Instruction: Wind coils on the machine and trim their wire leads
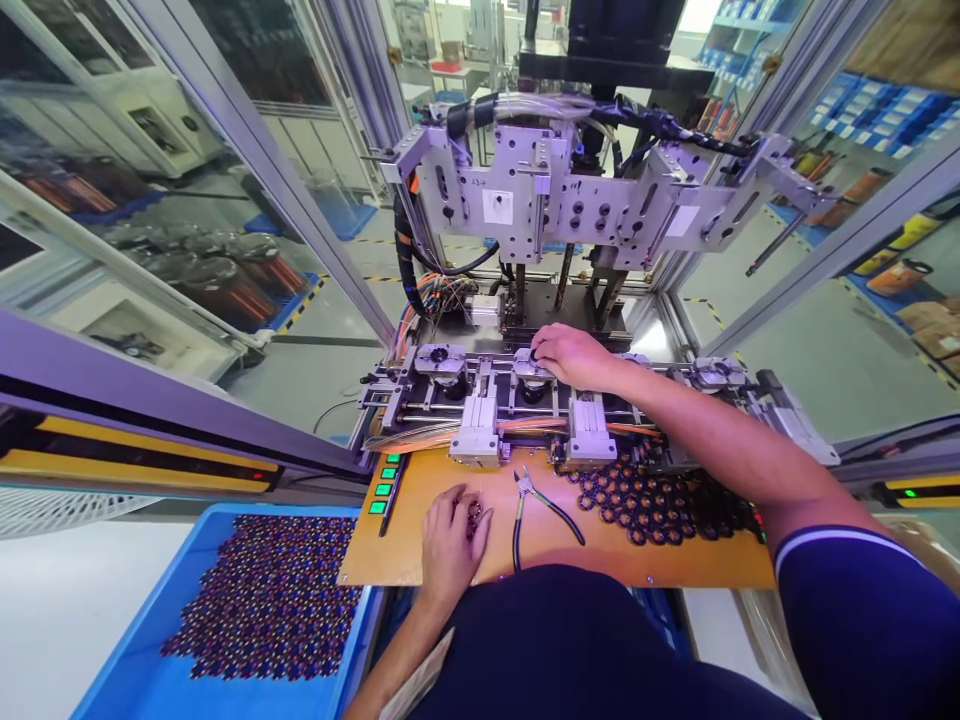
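Note:
My right hand (pixel 574 357) reaches across to the middle fixture (pixel 532 378) of the machine. Its fingers are pinched together over the fixture's top, at a small dark part mostly covered by the fingertips. My left hand (pixel 450 535) rests on the orange work board (pixel 480 570), its fingers curled round a few small dark rings with copper windings (pixel 474 518). To its right lie diagonal cutters (pixel 523 490) with dark handles, jaws pointing away from me. Many similar wound rings (pixel 637 500) lie loose on the right of the board, partly beneath my right forearm.
A blue tray (pixel 142 640) at the left holds rows of ring parts. The left fixture (pixel 441 368) and right fixture (pixel 716 373) flank the middle one. A metal plate assembly (pixel 562 200) hangs above. Green-lit buttons (pixel 385 490) line the board's left edge. Yellow sensor bars (pixel 150 455) stand at the sides.

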`<state>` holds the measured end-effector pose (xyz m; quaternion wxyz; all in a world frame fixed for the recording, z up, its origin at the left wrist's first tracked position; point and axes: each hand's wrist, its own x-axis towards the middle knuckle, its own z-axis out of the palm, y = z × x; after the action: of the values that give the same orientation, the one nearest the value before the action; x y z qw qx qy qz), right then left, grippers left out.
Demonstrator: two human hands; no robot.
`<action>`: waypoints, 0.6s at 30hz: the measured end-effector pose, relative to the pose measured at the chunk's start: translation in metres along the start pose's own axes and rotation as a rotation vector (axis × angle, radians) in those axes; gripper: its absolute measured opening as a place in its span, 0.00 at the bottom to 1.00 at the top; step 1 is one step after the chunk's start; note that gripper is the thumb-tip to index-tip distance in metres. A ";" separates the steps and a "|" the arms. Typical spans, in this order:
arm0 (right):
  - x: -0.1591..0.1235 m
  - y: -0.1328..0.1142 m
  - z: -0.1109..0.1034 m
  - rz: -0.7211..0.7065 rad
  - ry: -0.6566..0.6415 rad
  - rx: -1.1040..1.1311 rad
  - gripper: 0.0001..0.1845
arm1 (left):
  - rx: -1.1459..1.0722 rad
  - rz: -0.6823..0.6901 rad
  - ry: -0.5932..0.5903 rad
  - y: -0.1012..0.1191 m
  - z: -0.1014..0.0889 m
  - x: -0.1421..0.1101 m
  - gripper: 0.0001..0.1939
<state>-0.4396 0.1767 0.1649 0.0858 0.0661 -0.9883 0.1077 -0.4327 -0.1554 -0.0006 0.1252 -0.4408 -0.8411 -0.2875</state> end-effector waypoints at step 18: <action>0.009 -0.012 -0.005 0.069 -0.125 -0.164 0.13 | -0.053 0.017 0.084 -0.002 -0.004 -0.003 0.23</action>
<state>-0.4460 0.1648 0.1734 0.0252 0.0315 -0.9989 0.0250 -0.4326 -0.1608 0.0006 0.1511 -0.4385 -0.8234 -0.3269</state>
